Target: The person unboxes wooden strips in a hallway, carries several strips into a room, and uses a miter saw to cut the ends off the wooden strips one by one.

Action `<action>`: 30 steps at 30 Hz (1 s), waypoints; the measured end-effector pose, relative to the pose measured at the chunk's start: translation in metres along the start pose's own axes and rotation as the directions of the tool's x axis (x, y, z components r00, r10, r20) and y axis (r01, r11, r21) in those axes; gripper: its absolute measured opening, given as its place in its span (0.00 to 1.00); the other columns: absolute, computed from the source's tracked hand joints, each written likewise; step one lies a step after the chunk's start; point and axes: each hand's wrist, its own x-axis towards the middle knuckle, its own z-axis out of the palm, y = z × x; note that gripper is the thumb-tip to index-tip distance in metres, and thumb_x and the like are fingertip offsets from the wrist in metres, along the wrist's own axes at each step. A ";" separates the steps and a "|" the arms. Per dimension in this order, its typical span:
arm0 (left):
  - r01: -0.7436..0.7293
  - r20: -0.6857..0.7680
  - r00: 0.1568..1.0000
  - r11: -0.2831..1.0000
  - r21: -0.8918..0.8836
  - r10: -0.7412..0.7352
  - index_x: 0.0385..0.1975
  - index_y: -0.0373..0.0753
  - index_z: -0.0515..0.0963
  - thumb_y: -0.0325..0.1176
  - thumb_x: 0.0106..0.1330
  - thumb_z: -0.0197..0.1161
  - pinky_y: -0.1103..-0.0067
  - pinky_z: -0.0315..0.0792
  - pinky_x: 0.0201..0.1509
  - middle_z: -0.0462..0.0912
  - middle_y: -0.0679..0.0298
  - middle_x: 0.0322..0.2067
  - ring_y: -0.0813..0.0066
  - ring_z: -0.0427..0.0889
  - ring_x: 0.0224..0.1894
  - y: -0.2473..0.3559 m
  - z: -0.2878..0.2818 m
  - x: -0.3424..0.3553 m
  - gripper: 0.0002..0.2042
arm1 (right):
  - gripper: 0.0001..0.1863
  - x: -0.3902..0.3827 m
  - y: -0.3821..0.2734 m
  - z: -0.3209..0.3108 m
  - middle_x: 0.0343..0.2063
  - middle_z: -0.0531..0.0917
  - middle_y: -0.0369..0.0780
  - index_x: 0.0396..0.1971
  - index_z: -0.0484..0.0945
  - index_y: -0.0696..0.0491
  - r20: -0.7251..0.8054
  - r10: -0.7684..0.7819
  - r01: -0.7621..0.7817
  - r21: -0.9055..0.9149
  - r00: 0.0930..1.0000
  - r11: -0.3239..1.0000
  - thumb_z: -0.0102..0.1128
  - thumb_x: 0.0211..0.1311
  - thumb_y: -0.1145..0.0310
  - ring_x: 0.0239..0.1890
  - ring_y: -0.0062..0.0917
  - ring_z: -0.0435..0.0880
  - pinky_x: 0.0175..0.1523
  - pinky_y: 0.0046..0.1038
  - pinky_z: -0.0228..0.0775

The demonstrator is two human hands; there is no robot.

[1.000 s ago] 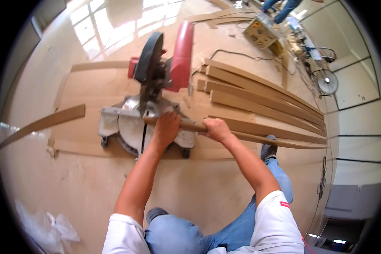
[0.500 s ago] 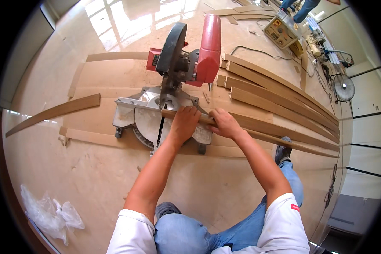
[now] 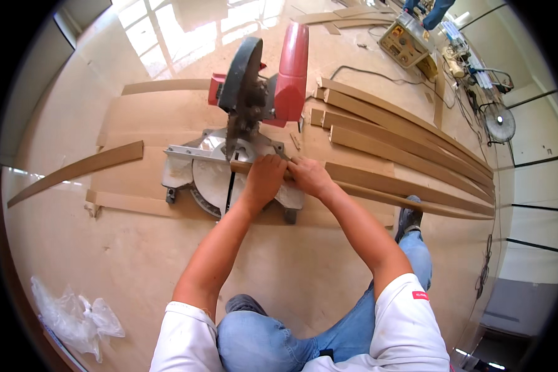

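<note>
A miter saw (image 3: 195,173) with a red motor housing and a dark blade guard stands before me, its head raised above the round base. Across its base, against the fence, lies a long brown wooden strip (image 3: 378,193) that runs off to the right past my foot. My left hand (image 3: 266,178) grips the strip close to its cut end, just right of the blade slot. Beside it, almost touching, my right hand (image 3: 308,176) is closed round the same strip. Both hands' fingertips are partly hidden behind the wood.
Several brown boards (image 3: 403,146) lie to the right, and one board (image 3: 80,170) lies to the left. Flattened cardboard (image 3: 155,118) covers the floor under the saw. A plastic bag (image 3: 77,319) is at lower left. A power unit (image 3: 406,40), cable and fan (image 3: 499,121) stand far right.
My right hand has slid left along the strip, closer to my left hand. The whole view has shifted slightly. The saw head stays raised.
</note>
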 end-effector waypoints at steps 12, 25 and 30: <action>-0.187 -0.677 0.703 0.975 0.121 0.219 0.32 0.41 0.83 0.22 0.62 0.63 0.74 0.74 0.34 0.82 0.63 0.29 0.64 0.82 0.27 0.068 -0.286 0.109 0.05 | 0.19 0.003 -0.008 -0.016 0.42 0.83 0.42 0.40 0.79 0.53 0.151 0.087 -0.091 0.018 0.985 0.996 0.71 0.55 0.57 0.49 0.38 0.83 0.52 0.39 0.76; 0.622 0.283 0.780 0.644 -0.445 -0.558 0.41 0.34 0.82 0.42 0.67 0.60 0.65 0.77 0.38 0.84 0.50 0.34 0.58 0.84 0.35 0.024 -0.242 0.205 0.15 | 0.19 0.010 -0.014 -0.024 0.41 0.84 0.43 0.42 0.79 0.52 0.245 0.175 -0.186 0.022 0.954 0.982 0.70 0.56 0.56 0.50 0.39 0.84 0.53 0.40 0.76; 0.563 0.302 0.737 0.302 -0.769 -0.605 0.36 0.35 0.82 0.37 0.66 0.60 0.67 0.77 0.30 0.84 0.54 0.30 0.64 0.83 0.29 0.031 -0.228 0.164 0.11 | 0.20 0.008 -0.007 -0.012 0.38 0.83 0.45 0.40 0.78 0.52 0.214 0.164 -0.172 0.022 0.963 0.985 0.70 0.55 0.55 0.46 0.42 0.84 0.50 0.42 0.77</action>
